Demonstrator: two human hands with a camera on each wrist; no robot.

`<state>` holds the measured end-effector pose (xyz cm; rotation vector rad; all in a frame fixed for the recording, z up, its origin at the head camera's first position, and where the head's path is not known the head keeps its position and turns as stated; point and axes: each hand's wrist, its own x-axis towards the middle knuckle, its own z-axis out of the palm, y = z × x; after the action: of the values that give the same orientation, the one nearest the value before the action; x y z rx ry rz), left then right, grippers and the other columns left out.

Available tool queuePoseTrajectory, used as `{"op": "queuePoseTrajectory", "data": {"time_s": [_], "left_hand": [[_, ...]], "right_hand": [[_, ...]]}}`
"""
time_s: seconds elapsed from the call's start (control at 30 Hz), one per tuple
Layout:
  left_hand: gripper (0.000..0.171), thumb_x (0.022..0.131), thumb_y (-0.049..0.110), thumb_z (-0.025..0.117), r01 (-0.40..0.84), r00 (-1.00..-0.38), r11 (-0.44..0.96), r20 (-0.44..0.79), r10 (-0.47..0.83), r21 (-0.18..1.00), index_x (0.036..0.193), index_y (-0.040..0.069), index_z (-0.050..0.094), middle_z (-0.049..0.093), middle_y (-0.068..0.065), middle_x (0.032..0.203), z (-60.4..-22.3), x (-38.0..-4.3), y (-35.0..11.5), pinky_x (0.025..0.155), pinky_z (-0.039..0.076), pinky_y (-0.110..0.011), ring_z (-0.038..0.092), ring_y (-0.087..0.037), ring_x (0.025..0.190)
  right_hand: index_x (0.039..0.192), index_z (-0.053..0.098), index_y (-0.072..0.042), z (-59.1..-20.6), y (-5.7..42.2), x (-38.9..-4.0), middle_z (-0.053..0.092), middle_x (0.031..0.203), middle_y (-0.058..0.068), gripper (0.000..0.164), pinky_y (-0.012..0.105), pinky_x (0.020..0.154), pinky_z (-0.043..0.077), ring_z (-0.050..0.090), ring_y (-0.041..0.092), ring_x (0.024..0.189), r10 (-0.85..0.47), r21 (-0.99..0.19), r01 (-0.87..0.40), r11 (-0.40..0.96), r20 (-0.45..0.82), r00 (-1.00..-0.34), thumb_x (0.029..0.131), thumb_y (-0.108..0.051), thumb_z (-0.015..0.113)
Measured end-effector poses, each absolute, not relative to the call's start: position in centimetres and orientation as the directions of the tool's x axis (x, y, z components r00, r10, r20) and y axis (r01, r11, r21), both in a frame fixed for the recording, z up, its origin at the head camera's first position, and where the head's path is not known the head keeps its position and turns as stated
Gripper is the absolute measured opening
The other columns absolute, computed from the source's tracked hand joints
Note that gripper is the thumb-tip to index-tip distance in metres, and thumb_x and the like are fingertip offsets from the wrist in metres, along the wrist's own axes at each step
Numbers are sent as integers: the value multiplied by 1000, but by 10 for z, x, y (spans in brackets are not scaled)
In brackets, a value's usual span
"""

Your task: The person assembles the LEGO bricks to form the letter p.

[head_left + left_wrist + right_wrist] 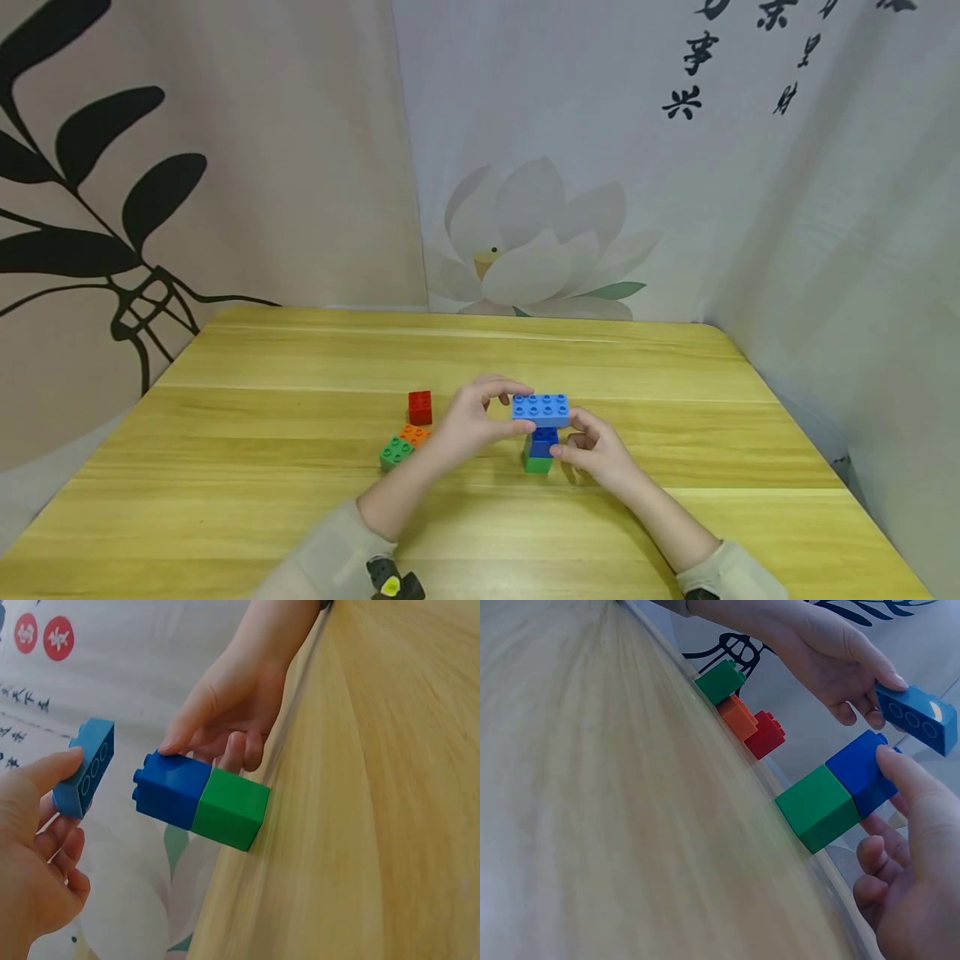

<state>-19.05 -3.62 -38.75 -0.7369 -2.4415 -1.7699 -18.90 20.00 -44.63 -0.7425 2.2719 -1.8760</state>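
Note:
My left hand [483, 417] pinches a long light blue brick [540, 409] between thumb and fingers, with its studs facing up. Both wrist views show a gap between this brick's hollow underside and the stack below it. That stack is a dark blue brick [172, 789] fixed on top of a green brick [231, 808], standing on the table. My right hand [600, 450] holds the dark blue brick from the right, its thumb near the studs and its fingers behind. In the right wrist view the thumb of the right hand [922, 855] lies on the dark blue brick's side.
Left of the stack on the wooden table [262, 433] are a red brick [420, 407], an orange brick [415, 435] and another green brick [396, 452], close together in a slanting row. Printed curtains [562, 125] hang behind the table's far edge.

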Motion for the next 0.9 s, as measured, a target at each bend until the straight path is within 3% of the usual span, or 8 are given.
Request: {"op": "queuePoseTrajectory", "data": {"time_s": [0.2, 0.5, 0.9], "left_hand": [[33, 77, 22, 83, 393, -881, 212, 300, 366, 895, 108, 19, 73, 59, 3, 95, -389, -192, -26, 61, 36, -28, 48, -32, 96], [33, 77, 20, 83, 415, -880, 261, 310, 361, 872, 108, 17, 73, 62, 8, 96, -390, -189, -11, 66, 38, -28, 49, -16, 88], [34, 78, 20, 81, 395, -891, 296, 285, 352, 870, 110, 15, 72, 61, 7, 98, -396, -176, 4, 64, 38, -27, 52, -32, 96]], "right_hand": [[137, 47, 1, -446, 202, -189, 63, 107, 4, 51, 27, 47, 36, 45, 11, 57, -424, -948, -293, 127, 215, -880, 89, -4, 66], [134, 47, 4, -446, 206, -185, 57, 88, 12, 50, 26, 48, 36, 43, 12, 56, -422, -953, -266, 148, 182, -888, 89, -4, 67], [129, 50, 6, -444, 215, -177, 54, 79, 8, 45, 23, 49, 37, 44, 9, 57, -412, -958, -240, 157, 157, -898, 88, -4, 68]]}}
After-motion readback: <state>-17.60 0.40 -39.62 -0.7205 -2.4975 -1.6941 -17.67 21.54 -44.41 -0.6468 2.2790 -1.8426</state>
